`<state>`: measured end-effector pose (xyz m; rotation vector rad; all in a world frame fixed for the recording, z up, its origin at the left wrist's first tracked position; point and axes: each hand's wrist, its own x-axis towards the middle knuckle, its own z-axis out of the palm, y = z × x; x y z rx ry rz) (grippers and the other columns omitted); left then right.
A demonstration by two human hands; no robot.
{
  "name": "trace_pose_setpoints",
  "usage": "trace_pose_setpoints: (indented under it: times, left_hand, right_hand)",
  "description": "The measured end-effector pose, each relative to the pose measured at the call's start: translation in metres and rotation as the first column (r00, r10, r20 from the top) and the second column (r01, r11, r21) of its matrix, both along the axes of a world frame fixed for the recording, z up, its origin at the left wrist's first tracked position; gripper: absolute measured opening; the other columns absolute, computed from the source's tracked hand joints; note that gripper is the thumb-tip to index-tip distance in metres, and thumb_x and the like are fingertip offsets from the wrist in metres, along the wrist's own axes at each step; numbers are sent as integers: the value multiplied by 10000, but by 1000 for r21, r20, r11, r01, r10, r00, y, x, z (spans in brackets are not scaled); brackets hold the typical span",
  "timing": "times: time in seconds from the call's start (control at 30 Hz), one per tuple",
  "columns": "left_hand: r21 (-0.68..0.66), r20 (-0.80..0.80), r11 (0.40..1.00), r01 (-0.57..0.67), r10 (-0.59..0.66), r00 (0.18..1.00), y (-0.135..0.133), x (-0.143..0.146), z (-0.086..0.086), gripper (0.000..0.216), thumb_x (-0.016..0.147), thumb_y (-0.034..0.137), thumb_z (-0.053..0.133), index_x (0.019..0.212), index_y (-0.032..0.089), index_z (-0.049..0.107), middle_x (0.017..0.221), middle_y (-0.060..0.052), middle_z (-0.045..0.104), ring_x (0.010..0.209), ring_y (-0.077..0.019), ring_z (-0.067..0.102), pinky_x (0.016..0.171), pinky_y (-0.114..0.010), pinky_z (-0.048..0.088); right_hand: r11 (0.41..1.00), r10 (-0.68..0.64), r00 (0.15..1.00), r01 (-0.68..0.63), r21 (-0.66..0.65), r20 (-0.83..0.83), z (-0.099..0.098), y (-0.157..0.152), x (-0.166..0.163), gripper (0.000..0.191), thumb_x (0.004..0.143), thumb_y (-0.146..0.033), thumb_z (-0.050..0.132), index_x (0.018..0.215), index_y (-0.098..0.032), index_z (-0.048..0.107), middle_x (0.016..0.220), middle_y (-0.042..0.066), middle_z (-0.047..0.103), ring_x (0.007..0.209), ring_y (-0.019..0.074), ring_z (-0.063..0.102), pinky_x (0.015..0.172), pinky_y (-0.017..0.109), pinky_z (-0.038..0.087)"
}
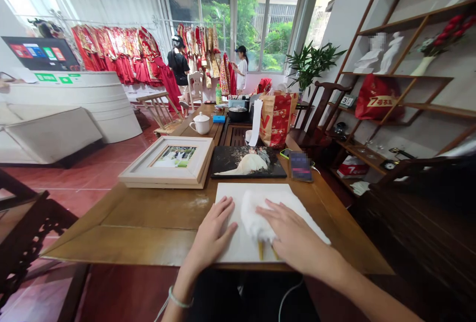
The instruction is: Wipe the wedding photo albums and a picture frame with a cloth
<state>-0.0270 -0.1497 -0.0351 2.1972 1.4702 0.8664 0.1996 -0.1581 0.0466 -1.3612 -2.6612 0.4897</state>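
A white panel (230,247) lies flat at the near edge of the wooden table. My left hand (215,230) rests palm down on its left part, fingers stretched out. On the panel's middle sits a fluffy white cloth-like thing (251,213), slightly blurred, with two yellowish-brown strips at its near edge. My right hand (288,230) lies across its right side with fingers spread over it; the thumb is hidden. Just beyond the panel lies a dark photo print (247,163) showing a white gown. Left of it are pale wooden picture frames (169,163), stacked, the top one holding a photo.
A phone (301,167) with a cable lies at the table's right edge. Farther back stand a red-and-tan paper bag (277,118) and a lidded white cup (201,124). Dark wooden chairs flank the table. Two people (241,69) stand near racks of red garments (122,54).
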Motion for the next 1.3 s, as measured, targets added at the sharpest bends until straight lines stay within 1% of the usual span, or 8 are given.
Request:
trace_pose_setpoints:
  times: [0.13,0.27,0.4,0.5,0.7,0.87,1.1,1.3]
  left_hand:
    - [31,-43,999,11,-9,999,0,0,1,443,916,302,480,1351,217,501,1437,-84,486,1379,-266,363,1137,-486,295]
    - [52,-50,999,3,0,999,-2,2,5,412,906,282,495,1310,214,542,1387,-94,528,1314,-279,447,1116,-467,338]
    - [39,-63,999,-14,16,998,-2,4,7,373,895,279,510,1253,207,586,1306,-107,585,1221,-296,525,1046,-455,424]
    - [46,-66,999,-14,17,998,-1,4,7,369,893,269,512,1250,215,589,1313,-102,582,1226,-299,519,1040,-458,429]
    - [52,-67,999,-2,6,998,0,2,3,434,909,298,489,1336,225,521,1400,-72,526,1357,-275,397,1127,-461,327]
    - [37,-66,999,-2,4,998,0,2,2,453,914,303,477,1357,214,500,1439,-72,488,1382,-269,360,1138,-474,302]
    - [57,-56,998,-11,14,998,2,4,1,438,906,300,490,1337,226,516,1430,-70,499,1374,-267,374,1129,-475,319]
    - [50,-53,999,-5,8,999,2,6,0,434,908,303,484,1333,220,517,1430,-74,498,1379,-266,365,1132,-476,312]
  right_hand:
    - [1000,9,999,-9,-18,-36,-11,50,-19,654,745,-118,411,1394,-38,421,1461,138,409,1395,293,256,1139,476,218]
    - [988,149,987,-151,-17,-66,-9,83,-51,624,771,-113,426,1394,-79,431,1463,102,418,1392,250,273,1133,396,244]
    - [971,239,970,-240,-12,-50,-5,93,-81,656,744,-84,467,1398,-85,422,1460,95,425,1398,255,258,1134,385,237]
    - [981,195,981,-195,13,-20,-4,87,-88,631,754,-63,453,1385,-74,436,1423,134,468,1389,285,275,1126,449,232]
    - [998,0,1000,-2,64,23,-10,80,-42,581,754,-42,418,1331,-42,494,1398,187,481,1384,342,264,1110,552,198]
    - [999,-4,1000,4,44,17,-22,88,17,753,694,-40,413,1434,-173,384,1518,52,325,1427,284,153,1141,513,167]
    - [994,-16,1000,17,111,-12,-42,17,33,985,547,-26,404,1470,-342,268,1562,-68,181,1443,243,27,1151,553,98]
    - [998,31,1000,-31,-58,-2,-21,-59,44,1006,493,-46,439,1444,-357,336,1521,-57,312,1424,285,168,1135,525,220]
